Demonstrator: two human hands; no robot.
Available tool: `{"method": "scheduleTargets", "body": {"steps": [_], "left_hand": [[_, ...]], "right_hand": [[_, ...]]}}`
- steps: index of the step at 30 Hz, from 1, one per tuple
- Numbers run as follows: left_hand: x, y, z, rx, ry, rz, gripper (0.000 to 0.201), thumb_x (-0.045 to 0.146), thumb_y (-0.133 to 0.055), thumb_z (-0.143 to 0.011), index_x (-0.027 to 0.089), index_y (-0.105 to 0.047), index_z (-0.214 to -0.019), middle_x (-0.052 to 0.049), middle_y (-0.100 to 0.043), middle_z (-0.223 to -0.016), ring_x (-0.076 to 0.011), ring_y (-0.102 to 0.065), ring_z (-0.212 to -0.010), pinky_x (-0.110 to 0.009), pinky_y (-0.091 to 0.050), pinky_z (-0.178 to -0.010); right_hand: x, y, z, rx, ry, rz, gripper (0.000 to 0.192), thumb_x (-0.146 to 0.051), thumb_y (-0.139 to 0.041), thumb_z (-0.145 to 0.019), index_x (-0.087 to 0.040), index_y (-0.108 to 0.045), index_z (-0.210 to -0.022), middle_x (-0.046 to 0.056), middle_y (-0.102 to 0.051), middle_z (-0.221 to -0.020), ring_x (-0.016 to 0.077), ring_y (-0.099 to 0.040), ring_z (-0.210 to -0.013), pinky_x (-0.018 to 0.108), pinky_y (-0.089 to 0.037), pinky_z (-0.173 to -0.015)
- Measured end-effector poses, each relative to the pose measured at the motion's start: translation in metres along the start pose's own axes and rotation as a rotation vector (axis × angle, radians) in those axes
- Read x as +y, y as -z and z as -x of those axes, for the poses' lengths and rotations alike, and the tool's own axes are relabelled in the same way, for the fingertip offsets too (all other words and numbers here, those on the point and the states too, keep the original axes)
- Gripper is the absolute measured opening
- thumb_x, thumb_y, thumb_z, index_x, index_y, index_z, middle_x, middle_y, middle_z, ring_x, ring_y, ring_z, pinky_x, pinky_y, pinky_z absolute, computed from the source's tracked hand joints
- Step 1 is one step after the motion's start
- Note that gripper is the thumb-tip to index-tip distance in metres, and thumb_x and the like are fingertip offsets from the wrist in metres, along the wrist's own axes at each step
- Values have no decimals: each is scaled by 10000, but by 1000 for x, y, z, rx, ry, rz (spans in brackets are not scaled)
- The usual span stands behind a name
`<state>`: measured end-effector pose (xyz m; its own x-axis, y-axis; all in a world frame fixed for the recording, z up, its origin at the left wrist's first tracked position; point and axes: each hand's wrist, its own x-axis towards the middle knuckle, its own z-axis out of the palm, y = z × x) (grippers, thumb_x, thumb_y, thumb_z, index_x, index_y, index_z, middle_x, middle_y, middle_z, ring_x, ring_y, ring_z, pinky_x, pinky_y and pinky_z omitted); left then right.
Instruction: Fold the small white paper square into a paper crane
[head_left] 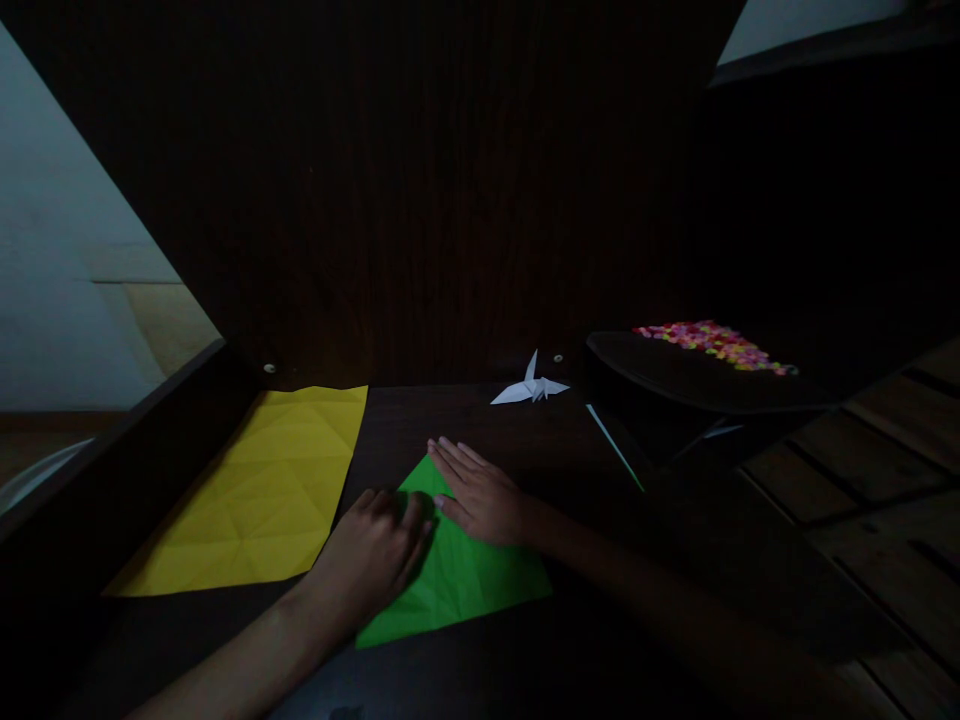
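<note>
Both hands lie flat, fingers spread, on the green paper point(465, 580) near the front edge of the dark surface point(465, 420): left hand point(375, 555) beside right hand point(480, 495). Yellow paper point(262, 490) lies left, a white paper crane point(531, 388) behind. No writing shows.

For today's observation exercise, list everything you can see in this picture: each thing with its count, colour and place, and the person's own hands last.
green paper: one, green, on the dark table in front, under both hands
yellow paper: one, yellow, creased, left of the green paper
paper crane: one, white, at the table's back edge
small bits: many, pink and yellow, on a dark raised surface at right
table: one, dark brown
left hand: flat on the green paper
right hand: flat on the green paper
</note>
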<state>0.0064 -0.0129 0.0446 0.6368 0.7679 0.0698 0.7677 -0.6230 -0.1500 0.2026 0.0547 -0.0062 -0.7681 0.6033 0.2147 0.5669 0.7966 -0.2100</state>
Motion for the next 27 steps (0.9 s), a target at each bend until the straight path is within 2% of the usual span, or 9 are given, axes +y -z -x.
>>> {"method": "scheduleTargets", "body": {"steps": [3, 6, 8, 10, 12, 15, 20, 25, 27], "left_hand": [[-6, 4, -20, -2, -23, 34, 134, 141, -508, -903, 133, -642, -908, -112, -669, -796, -286, -643, -768, -453, -528, -742], [-16, -4, -34, 55, -73, 209, 120, 108, -512, -901, 132, -625, -866, -102, -658, -851, -236, -627, -797, -358, -538, -746], [-22, -11, -38, 102, -145, 329, 153, 91, -508, -907, 130, -627, -996, -106, -663, -972, -226, -625, -883, -340, -542, -798], [-24, -18, -39, 151, -199, 405, 273, 84, -509, -903, 147, -594, -1154, -113, -649, -1119, -239, -608, -1009, -374, -526, -896], [-25, -24, -37, 183, -215, 435, 294, 98, -499, -913, 160, -595, -1184, -115, -650, -1135, -250, -605, -1032, -413, -515, -930], [-24, -32, -32, 196, -183, 476, 302, 111, -463, -942, 154, -589, -1213, -124, -659, -1147, -255, -598, -1067, -428, -510, -949], [-21, -39, -25, 221, -161, 464, 329, 117, -458, -941, 144, -591, -1240, -137, -653, -1221, -274, -568, -1156, -461, -490, -995], [-17, -42, -23, 260, -106, 456, 309, 166, -470, -946, 143, -624, -1213, -142, -622, -1277, -280, -577, -1150, -470, -497, -990], [-15, -44, -23, 272, -76, 451, 300, 196, -474, -953, 138, -635, -1198, -151, -611, -1281, -289, -572, -1157, -478, -494, -994]], "right_hand": [[0, -2, 0, 6, -10, -21, 703, -336, -414, -983, 21, -117, -1511, 233, -230, -1561, 271, -160, -1473, 433, -206, -1208], [0, -4, 1, 41, -31, -54, 785, -329, -453, -964, -4, -7, -1522, 247, -213, -1562, 283, -186, -1466, 463, -229, -1198], [0, -5, 0, 63, -39, -82, 869, -327, -487, -945, -30, 95, -1518, 250, -188, -1568, 291, -209, -1459, 483, -252, -1187], [1, -6, 0, 71, -42, -109, 935, -311, -518, -925, -45, 164, -1506, 250, -134, -1579, 297, -205, -1459, 491, -263, -1182], [1, -5, 0, 79, -46, -126, 957, -297, -533, -912, -51, 179, -1503, 245, -63, -1589, 298, -154, -1471, 491, -256, -1185], [2, -4, 0, 104, -42, -131, 944, -301, -544, -906, -38, 127, -1514, 233, -2, -1595, 290, -58, -1484, 474, -233, -1197], [2, -1, 2, 131, -9, -119, 867, -292, -527, -910, -2, 12, -1523, 221, -20, -1598, 281, 9, -1485, 462, -213, -1206], [8, 9, 9, 115, -30, -84, 789, -266, -517, -903, -6, -105, -1524, 202, -119, -1593, 295, -34, -1484, 506, -214, -1194], [12, 13, 14, 104, -59, -75, 723, -302, -518, -917, -22, -213, -1510, 192, -186, -1582, 312, -58, -1481, 528, -228, -1182]]}}
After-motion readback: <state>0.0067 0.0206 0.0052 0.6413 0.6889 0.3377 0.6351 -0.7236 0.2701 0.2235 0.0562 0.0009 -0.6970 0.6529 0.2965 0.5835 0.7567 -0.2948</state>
